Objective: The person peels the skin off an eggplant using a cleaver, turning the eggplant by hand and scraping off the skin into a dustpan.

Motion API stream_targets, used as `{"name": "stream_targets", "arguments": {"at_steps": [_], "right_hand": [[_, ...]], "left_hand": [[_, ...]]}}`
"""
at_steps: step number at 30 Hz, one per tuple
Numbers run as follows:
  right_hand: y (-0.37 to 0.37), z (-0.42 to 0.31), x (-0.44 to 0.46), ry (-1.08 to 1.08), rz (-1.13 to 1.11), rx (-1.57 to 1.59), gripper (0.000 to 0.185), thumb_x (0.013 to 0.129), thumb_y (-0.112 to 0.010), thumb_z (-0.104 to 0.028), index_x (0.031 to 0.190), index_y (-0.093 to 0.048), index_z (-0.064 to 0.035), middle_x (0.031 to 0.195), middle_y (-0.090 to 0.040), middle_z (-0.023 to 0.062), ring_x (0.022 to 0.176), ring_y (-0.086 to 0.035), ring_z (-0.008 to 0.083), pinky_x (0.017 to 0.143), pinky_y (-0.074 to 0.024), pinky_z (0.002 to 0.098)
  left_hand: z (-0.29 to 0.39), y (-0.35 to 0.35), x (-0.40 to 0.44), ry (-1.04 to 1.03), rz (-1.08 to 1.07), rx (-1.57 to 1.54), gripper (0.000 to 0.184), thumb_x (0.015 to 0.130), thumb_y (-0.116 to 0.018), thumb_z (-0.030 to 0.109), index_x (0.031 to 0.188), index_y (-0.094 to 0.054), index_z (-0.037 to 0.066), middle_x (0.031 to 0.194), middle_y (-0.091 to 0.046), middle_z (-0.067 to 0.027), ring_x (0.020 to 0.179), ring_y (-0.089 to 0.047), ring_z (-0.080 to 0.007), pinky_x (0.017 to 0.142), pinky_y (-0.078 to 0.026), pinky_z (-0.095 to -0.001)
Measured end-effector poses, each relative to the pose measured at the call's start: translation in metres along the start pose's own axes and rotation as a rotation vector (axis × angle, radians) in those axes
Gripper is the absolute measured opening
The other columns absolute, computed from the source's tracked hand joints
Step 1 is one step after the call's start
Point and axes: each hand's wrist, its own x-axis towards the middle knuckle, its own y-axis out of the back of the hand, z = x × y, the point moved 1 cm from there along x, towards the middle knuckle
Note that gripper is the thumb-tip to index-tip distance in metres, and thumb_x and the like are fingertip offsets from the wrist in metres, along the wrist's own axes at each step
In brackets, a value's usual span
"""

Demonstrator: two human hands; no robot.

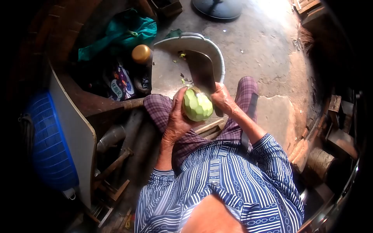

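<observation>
My left hand (176, 118) is wrapped around the left side and underside of a round, pale-green vegetable (199, 105). Its surface is cut into flat facets, and I cannot tell its exact kind. Closed around the handle of a broad, dark cleaver (203, 70), my right hand (224, 99) is close to the vegetable's right side. The blade points up and away from me, over a pale bucket (220, 58) between my knees. A few green and dark peelings (182, 55) show in the bucket.
To the left are a teal bag (134, 29), a gold-lidded jar (141, 54), a printed package (121, 83), a board edge (75, 116) and a blue plastic basket (52, 139). A dark round object (217, 9) stands on the floor ahead. Wood pieces (320, 161) lie at right.
</observation>
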Motion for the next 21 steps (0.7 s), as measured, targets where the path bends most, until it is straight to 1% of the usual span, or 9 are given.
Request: {"name": "stream_targets", "arguments": {"at_steps": [5, 8, 10, 11, 14, 15, 17, 19, 21], "right_hand": [[0.000, 0.014, 0.002, 0.135, 0.042, 0.027, 0.026, 0.077, -0.058, 0.004, 0.102, -0.064, -0.0018, 0.085, -0.064, -0.0039, 0.078, -0.054, 0.0062, 0.070, -0.0469, 0.0242], [-0.001, 0.018, 0.001, 0.126, 0.129, -0.079, 0.017, 0.084, -0.059, -0.006, 0.099, -0.064, -0.0015, 0.079, -0.063, -0.0020, 0.072, -0.053, 0.0059, 0.062, -0.0452, 0.0243], [0.001, 0.023, 0.005, 0.396, 0.128, -0.291, 0.030, 0.077, -0.057, 0.001, 0.107, -0.060, -0.0041, 0.085, -0.066, 0.0106, 0.078, -0.062, 0.0156, 0.070, -0.0490, 0.0287], [0.002, 0.024, 0.005, 0.398, 0.128, -0.292, 0.030, 0.077, -0.057, 0.001, 0.107, -0.060, -0.0041, 0.085, -0.066, 0.0106, 0.078, -0.062, 0.0156, 0.070, -0.0490, 0.0287], [0.002, 0.017, -0.008, 0.649, 0.251, -0.768, 0.043, 0.077, -0.060, -0.005, 0.119, -0.052, -0.0104, 0.089, -0.061, 0.0138, 0.077, -0.062, 0.0357, 0.064, -0.0508, 0.0431], [0.000, 0.009, -0.018, 0.713, 0.254, -0.811, 0.040, 0.079, -0.060, -0.008, 0.118, -0.053, -0.0115, 0.082, -0.058, 0.0118, 0.067, -0.062, 0.0304, 0.057, -0.0516, 0.0400], [-0.006, -0.002, -0.038, 0.776, 0.217, -0.973, 0.037, 0.083, -0.060, -0.013, 0.119, -0.052, -0.0113, 0.074, -0.054, 0.0102, 0.059, -0.061, 0.0246, 0.052, -0.0510, 0.0356], [-0.008, -0.003, -0.044, 0.884, 0.160, -1.063, 0.034, 0.085, -0.058, -0.016, 0.118, -0.052, -0.0084, 0.072, -0.049, 0.0090, 0.056, -0.058, 0.0215, 0.050, -0.0490, 0.0333], [-0.006, 0.001, -0.043, 0.894, 0.156, -1.072, 0.034, 0.085, -0.059, -0.017, 0.118, -0.052, -0.0088, 0.074, -0.049, 0.0091, 0.057, -0.058, 0.0216, 0.049, -0.0483, 0.0337]], "left_hand": [[0.003, -0.011, 0.000, 0.107, -0.043, -0.464, 0.120, 0.051, -0.086, 0.004, 0.145, -0.011, 0.013, 0.132, -0.041, -0.0130, 0.122, -0.041, -0.0251, 0.103, -0.035, -0.0359], [0.004, -0.020, 0.005, 0.244, 0.074, -0.731, 0.110, 0.058, -0.082, 0.010, 0.143, -0.013, 0.009, 0.128, -0.042, -0.0133, 0.118, -0.043, -0.0240, 0.100, -0.037, -0.0347], [0.009, -0.022, 0.005, 0.253, 0.156, -0.762, 0.100, 0.060, -0.078, 0.008, 0.141, -0.019, 0.006, 0.124, -0.044, -0.0121, 0.114, -0.046, -0.0221, 0.098, -0.039, -0.0339], [0.009, -0.022, 0.005, 0.245, 0.175, -0.769, 0.098, 0.060, -0.078, 0.007, 0.140, -0.021, 0.005, 0.123, -0.045, -0.0118, 0.114, -0.046, -0.0217, 0.098, -0.039, -0.0336], [-0.016, -0.020, 0.005, 0.304, 0.209, -0.793, 0.087, 0.064, -0.077, 0.016, 0.136, -0.031, 0.004, 0.123, -0.048, -0.0123, 0.116, -0.046, -0.0231, 0.097, -0.040, -0.0342], [-0.024, -0.024, 0.000, 0.341, 0.261, -0.591, 0.074, 0.071, -0.067, 0.016, 0.136, -0.033, 0.004, 0.123, -0.050, -0.0102, 0.117, -0.048, -0.0230, 0.102, -0.037, -0.0364], [-0.050, -0.027, -0.010, 0.318, 0.306, -1.816, 0.056, 0.084, -0.056, 0.017, 0.135, -0.034, 0.007, 0.123, -0.050, -0.0117, 0.117, -0.048, -0.0235, 0.099, -0.041, -0.0370], [-0.055, -0.029, -0.018, 0.194, 0.337, -1.231, 0.046, 0.092, -0.047, 0.022, 0.134, -0.035, 0.008, 0.122, -0.050, -0.0121, 0.112, -0.052, -0.0222, 0.095, -0.046, -0.0351], [-0.060, -0.029, -0.024, 0.151, 0.363, -1.155, 0.046, 0.091, -0.048, 0.022, 0.133, -0.035, 0.008, 0.121, -0.050, -0.0116, 0.111, -0.052, -0.0218, 0.094, -0.046, -0.0342]]}}
